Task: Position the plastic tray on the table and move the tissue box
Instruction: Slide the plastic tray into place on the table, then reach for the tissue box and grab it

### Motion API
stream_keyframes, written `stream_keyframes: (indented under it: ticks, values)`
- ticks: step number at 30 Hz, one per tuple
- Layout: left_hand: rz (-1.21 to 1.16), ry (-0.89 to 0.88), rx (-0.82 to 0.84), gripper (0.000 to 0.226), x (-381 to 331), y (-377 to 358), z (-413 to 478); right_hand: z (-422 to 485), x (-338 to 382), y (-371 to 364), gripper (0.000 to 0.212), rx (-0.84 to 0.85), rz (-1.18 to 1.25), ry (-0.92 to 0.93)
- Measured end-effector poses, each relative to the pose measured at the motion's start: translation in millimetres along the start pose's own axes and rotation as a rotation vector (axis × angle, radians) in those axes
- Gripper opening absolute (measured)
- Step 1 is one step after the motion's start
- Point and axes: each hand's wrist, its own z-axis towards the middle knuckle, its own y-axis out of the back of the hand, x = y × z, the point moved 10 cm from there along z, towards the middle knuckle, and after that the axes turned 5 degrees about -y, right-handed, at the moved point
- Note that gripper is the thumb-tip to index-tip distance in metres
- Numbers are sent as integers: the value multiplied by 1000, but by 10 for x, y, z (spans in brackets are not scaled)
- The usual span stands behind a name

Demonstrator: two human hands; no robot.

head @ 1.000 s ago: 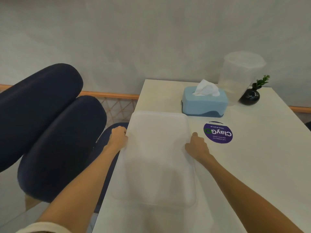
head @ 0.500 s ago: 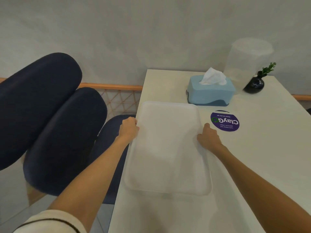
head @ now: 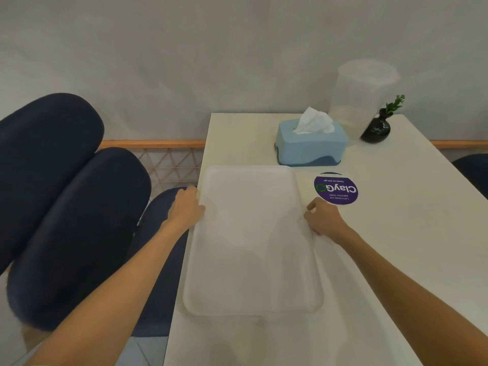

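A translucent white plastic tray (head: 253,241) lies lengthwise on the white table (head: 396,233), along the table's left edge. My left hand (head: 186,208) grips the tray's left rim and my right hand (head: 320,219) holds its right rim, fingers curled. A light blue tissue box (head: 311,146) with a white tissue sticking out stands just beyond the tray's far right corner, apart from both hands.
A round purple sticker (head: 336,188) is on the table right of the tray. A tall clear plastic container (head: 361,93) and a small black vase with a green sprig (head: 376,129) stand at the back. Dark blue padded chairs (head: 66,207) are at the left.
The tray has come down flat on the table and shifted a little to the right, with both hands staying on its side rims. The tissue box has not moved.
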Motion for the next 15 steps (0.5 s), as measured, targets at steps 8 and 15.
stream_keyframes:
  ticks: [8,15]
  values:
    - [-401,-129,-70,44,-1254,48,361,616,-223,1131,33,-228,269,-49]
    - [-782,77,19,56,-2086,-563,962,1327,-147,1340,55,-170,588,-107]
